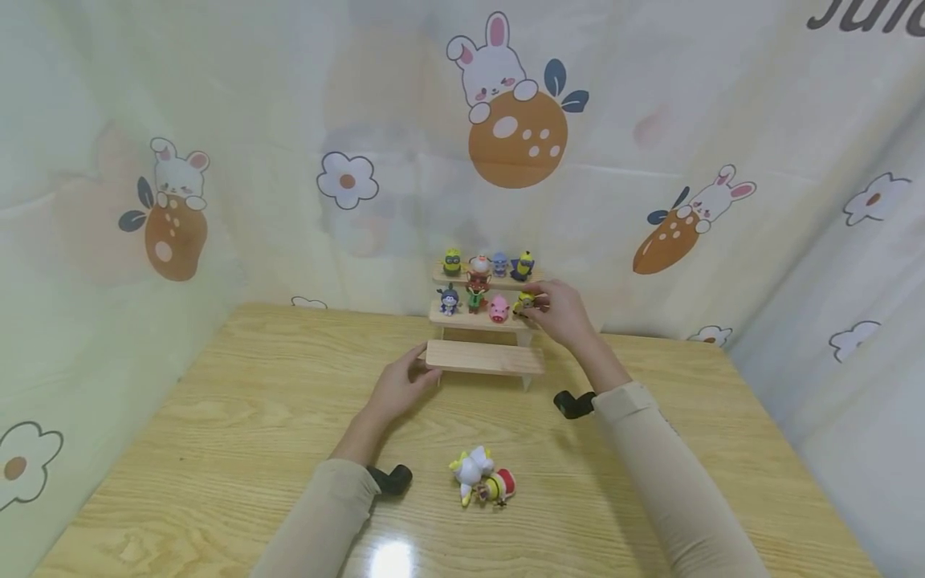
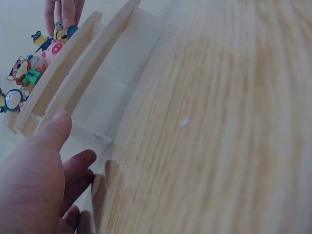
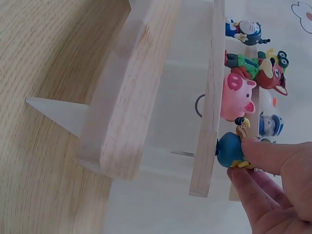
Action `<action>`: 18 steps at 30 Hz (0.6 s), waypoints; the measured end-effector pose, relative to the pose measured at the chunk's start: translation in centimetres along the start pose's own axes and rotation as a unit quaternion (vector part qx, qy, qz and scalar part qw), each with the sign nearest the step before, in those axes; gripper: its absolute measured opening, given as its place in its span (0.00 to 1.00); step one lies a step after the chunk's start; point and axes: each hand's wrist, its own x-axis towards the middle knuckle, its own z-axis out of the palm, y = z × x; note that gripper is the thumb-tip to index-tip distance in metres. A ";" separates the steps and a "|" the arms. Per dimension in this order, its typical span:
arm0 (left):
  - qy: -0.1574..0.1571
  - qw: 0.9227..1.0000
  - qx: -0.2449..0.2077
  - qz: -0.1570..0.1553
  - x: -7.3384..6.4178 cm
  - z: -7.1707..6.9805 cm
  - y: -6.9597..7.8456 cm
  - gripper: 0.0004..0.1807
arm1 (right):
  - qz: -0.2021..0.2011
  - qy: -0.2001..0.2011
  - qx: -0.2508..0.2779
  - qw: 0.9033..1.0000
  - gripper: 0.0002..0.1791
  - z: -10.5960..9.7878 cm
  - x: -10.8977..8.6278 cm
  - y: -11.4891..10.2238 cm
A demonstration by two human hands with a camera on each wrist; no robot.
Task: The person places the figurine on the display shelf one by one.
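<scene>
A tiered wooden display stand (image 1: 484, 357) holds small toy figurines on its upper two steps. My left hand (image 1: 401, 385) holds the left end of the lowest step, its thumb laid against the board in the left wrist view. At the right end of the middle step, my right hand (image 1: 562, 311) pinches a yellow and blue minion figurine (image 3: 230, 150) between thumb and fingers, its base at the board. Beside it stands a pink pig figurine (image 1: 499, 308), then a red fox figurine (image 1: 476, 295) in green and a dark-blue-haired figurine (image 1: 449, 300).
On the top step are a green-capped minion (image 1: 451, 262), a white figurine (image 1: 479, 263), a blue-hatted figurine (image 1: 499, 264) and a dark-caped minion (image 1: 523, 266). A white and yellow figurine (image 1: 473, 468) and a red-and-yellow figurine (image 1: 499, 486) lie on the wooden table (image 1: 289, 482). A patterned curtain (image 1: 405, 241) hangs behind.
</scene>
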 end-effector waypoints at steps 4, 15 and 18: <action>-0.002 1.000 0.003 0.000 0.0 0.0 0.0 0.38 | -0.007 -0.001 0.002 1.000 0.21 0.0 0.0 -0.1; -0.003 1.000 0.004 0.002 -0.1 -0.2 0.3 0.37 | 0.003 -0.005 0.012 1.000 0.22 0.0 -0.1 0.0; -0.005 1.000 0.003 0.004 -0.1 -0.2 0.3 0.37 | 0.006 -0.008 0.014 1.000 0.23 0.0 -0.1 0.0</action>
